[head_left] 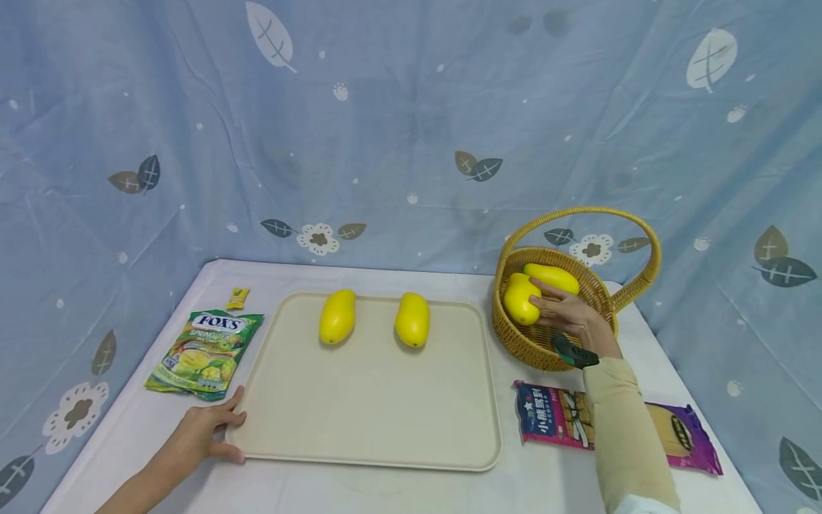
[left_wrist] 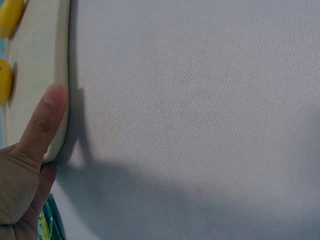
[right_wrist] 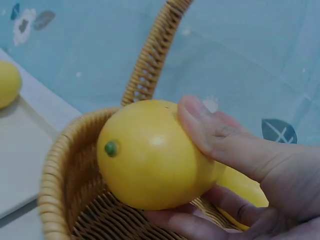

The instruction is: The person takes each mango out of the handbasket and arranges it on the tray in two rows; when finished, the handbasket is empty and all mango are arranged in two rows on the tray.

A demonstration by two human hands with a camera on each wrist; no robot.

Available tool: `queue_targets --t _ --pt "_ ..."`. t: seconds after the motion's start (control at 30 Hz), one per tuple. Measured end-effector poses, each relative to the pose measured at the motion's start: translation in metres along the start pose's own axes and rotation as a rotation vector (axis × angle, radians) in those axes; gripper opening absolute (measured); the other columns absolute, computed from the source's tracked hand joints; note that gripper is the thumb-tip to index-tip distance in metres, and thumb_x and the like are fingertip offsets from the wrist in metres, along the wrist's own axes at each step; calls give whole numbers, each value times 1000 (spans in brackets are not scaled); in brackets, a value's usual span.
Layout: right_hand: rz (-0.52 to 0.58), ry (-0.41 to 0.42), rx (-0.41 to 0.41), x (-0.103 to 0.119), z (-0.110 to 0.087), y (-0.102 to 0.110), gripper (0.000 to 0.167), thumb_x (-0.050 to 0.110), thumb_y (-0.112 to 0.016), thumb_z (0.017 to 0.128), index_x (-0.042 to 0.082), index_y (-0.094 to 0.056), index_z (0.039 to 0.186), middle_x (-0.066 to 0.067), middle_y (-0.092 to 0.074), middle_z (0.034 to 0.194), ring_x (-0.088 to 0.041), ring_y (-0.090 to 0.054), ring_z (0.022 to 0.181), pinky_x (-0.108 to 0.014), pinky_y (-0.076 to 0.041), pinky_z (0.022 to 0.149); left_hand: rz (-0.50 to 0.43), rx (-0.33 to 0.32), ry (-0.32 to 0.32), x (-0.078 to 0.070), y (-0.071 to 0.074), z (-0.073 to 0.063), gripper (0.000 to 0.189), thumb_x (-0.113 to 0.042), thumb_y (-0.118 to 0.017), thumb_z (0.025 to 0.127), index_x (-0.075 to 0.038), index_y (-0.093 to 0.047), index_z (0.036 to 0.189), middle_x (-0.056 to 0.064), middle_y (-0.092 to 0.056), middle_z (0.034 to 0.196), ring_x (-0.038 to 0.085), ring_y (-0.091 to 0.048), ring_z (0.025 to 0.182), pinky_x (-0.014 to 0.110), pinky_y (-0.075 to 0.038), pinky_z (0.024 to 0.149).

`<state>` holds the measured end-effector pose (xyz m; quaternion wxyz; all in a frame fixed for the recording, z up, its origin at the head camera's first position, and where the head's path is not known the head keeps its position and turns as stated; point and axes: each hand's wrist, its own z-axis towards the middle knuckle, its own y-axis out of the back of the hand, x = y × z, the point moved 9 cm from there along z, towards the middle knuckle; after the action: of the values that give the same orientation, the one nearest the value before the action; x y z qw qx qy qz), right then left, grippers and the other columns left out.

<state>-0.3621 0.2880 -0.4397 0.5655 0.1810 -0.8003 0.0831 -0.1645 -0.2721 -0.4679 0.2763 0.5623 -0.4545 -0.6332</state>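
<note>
My right hand holds a yellow mango inside the wicker basket, thumb on top and fingers below; its green stem end faces away from the palm. Another yellow mango lies behind it in the basket. My left hand grips the near left corner of a beige tray. Its thumb lies at the near rim, with the fingers at the left side. On the tray's far half rest two more mangoes, one left and one right.
Left of the tray lie a green FOX'S candy bag and a small yellow wrapped candy. A red and blue snack pack and a purple pack lie near the right forearm, which partly covers them. The basket's tall handle arches upward.
</note>
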Motion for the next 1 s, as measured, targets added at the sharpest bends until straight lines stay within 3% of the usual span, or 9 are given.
queue_targets --t 0.5,0.63,0.73,0.83,1.0 --pt "184 52 -56 12 -27 -17 71 18 -57 97 16 -13 152 -30 0 155 -4 -62 95 -30 -55 85 9 -16 -41 0 0 -1 71 -36 -81 48 8 -69 104 29 -51 127 41 -60 105 43 -53 82" --pt "251 52 -90 14 -35 -19 70 16 -59 96 21 -18 152 -29 -20 149 -6 -64 94 -28 -57 82 17 -2 -34 1 -1 0 72 -37 -81 49 7 -69 104 28 -50 128 39 -61 104 41 -53 82" --pt "316 48 -124 16 -40 -21 69 14 -60 95 22 -22 152 -14 -40 132 -9 -66 93 -29 -58 80 15 7 -28 1 -1 0 73 -38 -80 49 8 -68 106 29 -50 128 38 -62 103 41 -53 82" --pt "364 50 -137 18 -46 -24 71 13 -60 94 21 -20 152 -5 -44 121 -11 -66 93 -31 -58 80 9 2 -28 0 0 -1 74 -37 -80 49 8 -68 106 28 -50 128 38 -62 102 41 -54 81" --pt "426 65 -128 21 -56 -34 70 12 -58 95 22 -19 152 -9 -39 127 -11 -66 94 -32 -57 82 15 -24 -45 -3 1 -2 70 -36 -81 48 8 -69 102 29 -51 126 42 -59 105 42 -53 81"
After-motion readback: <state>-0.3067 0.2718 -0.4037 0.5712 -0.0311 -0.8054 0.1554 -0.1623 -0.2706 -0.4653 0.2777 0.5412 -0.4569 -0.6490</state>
